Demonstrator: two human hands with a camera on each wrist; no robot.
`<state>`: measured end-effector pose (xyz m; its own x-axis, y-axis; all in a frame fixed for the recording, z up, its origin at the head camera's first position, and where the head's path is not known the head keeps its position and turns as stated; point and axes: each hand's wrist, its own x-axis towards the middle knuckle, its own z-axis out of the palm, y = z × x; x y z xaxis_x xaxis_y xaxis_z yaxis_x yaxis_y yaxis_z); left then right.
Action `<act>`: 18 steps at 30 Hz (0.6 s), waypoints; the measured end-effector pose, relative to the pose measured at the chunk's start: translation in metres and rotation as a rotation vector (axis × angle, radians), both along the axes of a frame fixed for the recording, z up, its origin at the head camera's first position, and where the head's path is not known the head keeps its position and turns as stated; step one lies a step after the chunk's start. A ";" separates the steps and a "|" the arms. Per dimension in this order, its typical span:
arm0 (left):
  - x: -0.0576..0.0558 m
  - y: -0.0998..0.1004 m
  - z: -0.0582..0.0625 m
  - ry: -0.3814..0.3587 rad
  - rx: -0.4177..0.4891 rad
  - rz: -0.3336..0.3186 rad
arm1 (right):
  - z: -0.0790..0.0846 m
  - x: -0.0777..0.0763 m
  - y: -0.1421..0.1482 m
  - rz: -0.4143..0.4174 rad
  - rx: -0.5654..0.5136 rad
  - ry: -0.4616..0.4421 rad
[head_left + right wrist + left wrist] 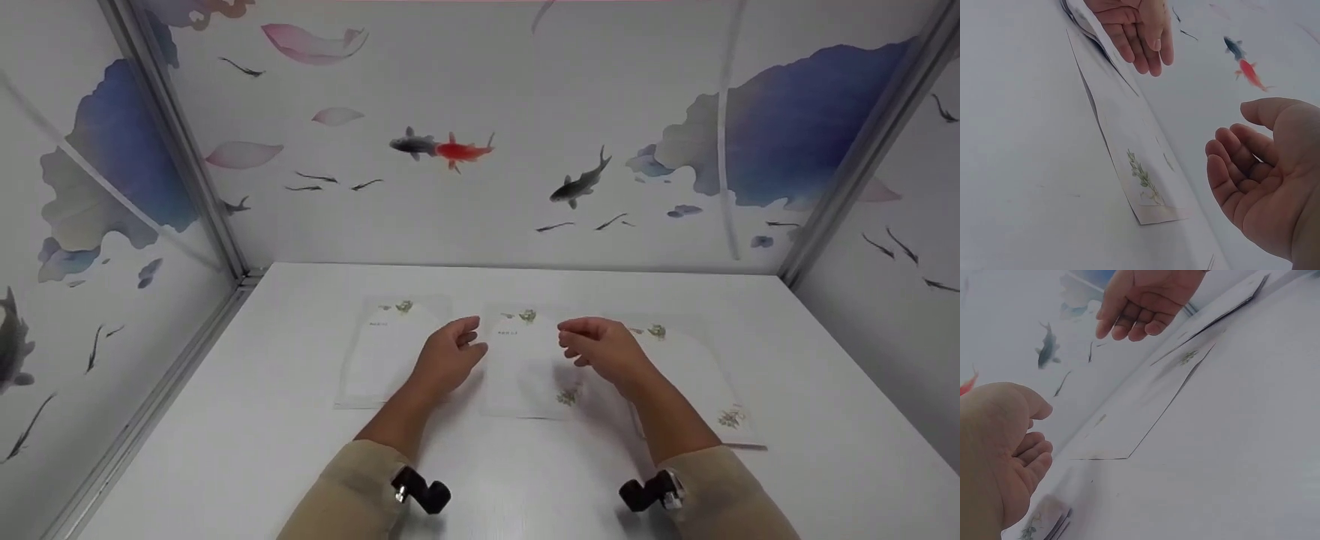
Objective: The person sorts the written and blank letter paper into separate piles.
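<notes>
Three pale printed paper pieces lie side by side on a white table: the left paper (364, 367), the middle paper sheet (517, 382) and the right paper (686, 382). Small green plant prints mark them. My left hand (448, 358) hovers between the left and middle papers, fingers loosely bent, holding nothing. Over the right side of the middle sheet is my right hand (607, 351), also with loosely bent fingers and nothing in them. In the right wrist view the middle sheet (1114, 129) lies flat below both hands. Layered edges show on the left paper (1050, 517) in the left wrist view.
White panels printed with fish, petals and blue leaf shapes enclose the table (225, 465) at the back (480, 225) and both sides. Metal posts stand at the back corners. A black clamp-like mount (424, 491) sits at each sleeve cuff.
</notes>
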<state>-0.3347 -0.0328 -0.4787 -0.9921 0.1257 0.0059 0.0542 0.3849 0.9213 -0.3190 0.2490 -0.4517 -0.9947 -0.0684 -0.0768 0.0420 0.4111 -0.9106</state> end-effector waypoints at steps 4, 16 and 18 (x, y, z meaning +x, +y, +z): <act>0.004 -0.005 0.000 0.038 -0.171 -0.079 | -0.005 0.004 0.004 0.047 0.201 0.063; 0.013 -0.007 -0.001 0.078 -0.680 -0.326 | -0.012 0.014 -0.001 0.274 0.653 -0.003; 0.017 -0.006 -0.002 0.084 -0.717 -0.325 | -0.015 0.015 -0.003 0.297 0.703 -0.009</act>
